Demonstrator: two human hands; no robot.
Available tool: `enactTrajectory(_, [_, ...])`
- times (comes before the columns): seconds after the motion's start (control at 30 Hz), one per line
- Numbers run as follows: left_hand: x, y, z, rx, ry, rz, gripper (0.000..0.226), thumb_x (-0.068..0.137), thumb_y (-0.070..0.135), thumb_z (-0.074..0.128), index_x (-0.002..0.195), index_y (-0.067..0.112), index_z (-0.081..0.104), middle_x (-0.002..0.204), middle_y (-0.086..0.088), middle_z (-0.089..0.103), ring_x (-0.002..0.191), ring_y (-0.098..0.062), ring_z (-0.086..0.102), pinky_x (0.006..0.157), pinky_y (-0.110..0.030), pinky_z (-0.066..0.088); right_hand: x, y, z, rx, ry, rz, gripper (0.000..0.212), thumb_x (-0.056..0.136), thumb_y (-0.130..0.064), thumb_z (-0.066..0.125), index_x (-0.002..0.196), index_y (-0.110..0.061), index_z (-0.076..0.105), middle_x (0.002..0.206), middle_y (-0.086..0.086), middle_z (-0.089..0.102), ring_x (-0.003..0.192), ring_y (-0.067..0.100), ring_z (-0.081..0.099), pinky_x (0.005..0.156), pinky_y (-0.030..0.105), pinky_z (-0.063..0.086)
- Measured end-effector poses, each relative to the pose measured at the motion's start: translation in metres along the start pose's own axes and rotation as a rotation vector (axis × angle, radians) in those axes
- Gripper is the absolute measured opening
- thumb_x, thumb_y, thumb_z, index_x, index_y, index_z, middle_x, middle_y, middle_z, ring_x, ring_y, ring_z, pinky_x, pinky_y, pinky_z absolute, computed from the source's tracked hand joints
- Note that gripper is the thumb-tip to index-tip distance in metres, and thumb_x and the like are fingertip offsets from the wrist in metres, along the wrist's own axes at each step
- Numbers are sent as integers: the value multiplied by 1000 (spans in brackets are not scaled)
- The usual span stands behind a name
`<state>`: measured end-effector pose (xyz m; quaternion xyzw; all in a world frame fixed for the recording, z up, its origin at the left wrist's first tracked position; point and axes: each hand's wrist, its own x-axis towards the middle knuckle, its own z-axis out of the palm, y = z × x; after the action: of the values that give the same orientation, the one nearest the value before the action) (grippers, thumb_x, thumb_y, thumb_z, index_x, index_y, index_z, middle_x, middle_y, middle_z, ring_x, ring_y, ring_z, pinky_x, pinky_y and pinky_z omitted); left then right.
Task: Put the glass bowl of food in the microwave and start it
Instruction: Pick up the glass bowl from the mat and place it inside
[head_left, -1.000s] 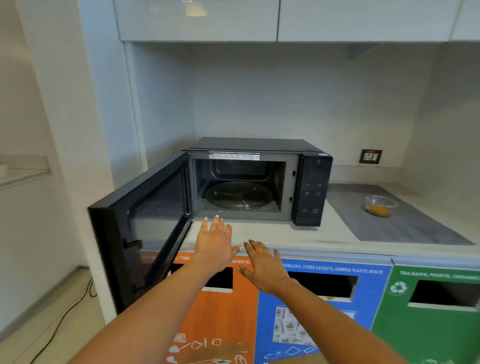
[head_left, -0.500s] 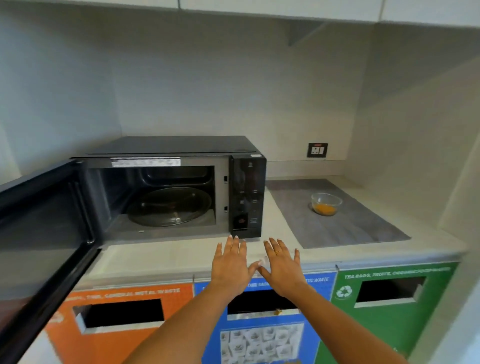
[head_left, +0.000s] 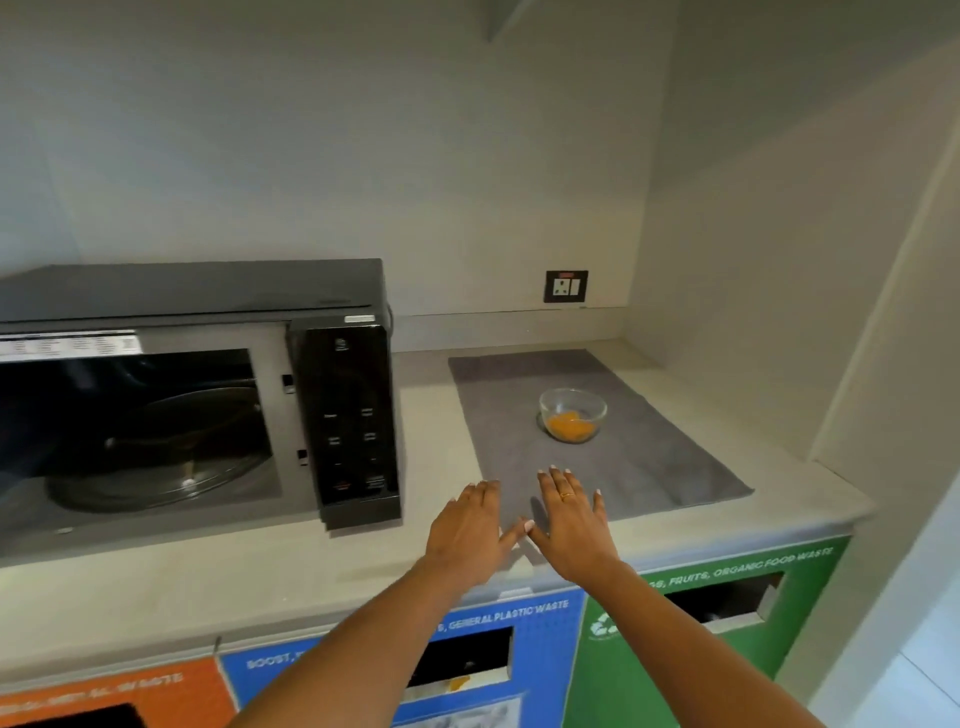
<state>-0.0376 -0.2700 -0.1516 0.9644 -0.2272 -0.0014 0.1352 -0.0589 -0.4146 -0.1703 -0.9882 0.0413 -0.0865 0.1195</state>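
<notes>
The bowl (head_left: 572, 414), clear glass with orange food at its bottom, stands upright on a grey mat (head_left: 613, 467) right of centre in the frame, touched by neither hand. The microwave (head_left: 218, 395) fills the left of the frame, its cavity open and a glass turntable (head_left: 156, 467) lying inside; its dark control panel (head_left: 353, 426) faces forward. Both hands reach out at lower centre over the front edge of the surface (head_left: 208, 582). The left hand (head_left: 470, 530) and the right hand (head_left: 571, 519) are flat, fingers spread, holding nothing, thumbs nearly touching. The right hand wears a ring (head_left: 566, 495).
</notes>
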Motion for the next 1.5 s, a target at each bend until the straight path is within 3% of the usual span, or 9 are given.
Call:
enactTrajectory(0.27, [91,34,17,-245,-81,-75,78,87,62,34,147,18,11,156,-6,20,141,-24,25,112,-39,28,61,79,0,132,12,104,74,89,-50,40,144,-12,8,155,11,12,143,25,8,116,44,13])
enactTrajectory(0.57, [188,45,36,-547,-91,-118,83,86,54,49,148,14,10,155,-10,22,141,-25,25,113,-39,26,137,124,1,456,144,197,77,82,-32,63,140,-4,21,147,17,31,135,30,29,111,38,28])
enactTrajectory(0.67, [211,46,44,-714,-66,-159,87,83,48,58,146,13,11,153,-13,27,139,-27,29,111,-37,30,151,133,6,627,223,231,76,72,-29,73,134,-11,33,135,15,46,123,29,44,101,37,40])
enactTrajectory(0.77, [230,45,53,-849,-32,-193,91,79,42,67,146,12,13,151,-14,29,137,-28,33,107,-36,33,161,140,14,765,252,265,80,65,-35,79,130,-15,36,128,11,49,115,25,48,87,29,40])
enactTrajectory(0.93, [254,44,65,-933,-1,-184,98,72,35,76,145,12,15,150,-11,31,136,-26,34,106,-33,33,176,151,20,891,262,203,72,59,-30,84,118,-24,44,109,-1,56,94,10,53,61,7,42])
enactTrajectory(1.07, [264,43,71,-981,34,-132,91,63,25,83,136,15,29,136,-6,48,119,-18,48,94,-22,42,187,152,26,935,272,175,83,53,-22,88,122,-26,41,102,-11,52,85,-4,50,60,-6,37])
enactTrajectory(1.17, [269,46,74,-1047,60,-77,85,59,16,86,126,24,34,119,4,53,102,-8,53,71,-4,44,194,154,29,956,270,169,92,49,-19,89,126,-24,38,108,-7,53,94,7,55,65,4,42])
enactTrajectory(1.3, [273,49,79,-1106,82,-78,93,55,12,87,132,21,35,118,2,54,106,-14,54,82,-18,45,197,156,35,950,281,169,97,48,-21,90,130,-20,36,112,-5,52,101,12,53,78,16,41])
enactTrajectory(1.5, [271,49,79,-1103,104,-88,94,52,12,89,131,19,38,114,3,56,106,-16,56,81,-19,46,196,155,37,957,286,168,97,49,-17,89,130,-15,36,115,1,55,103,17,55,83,26,47])
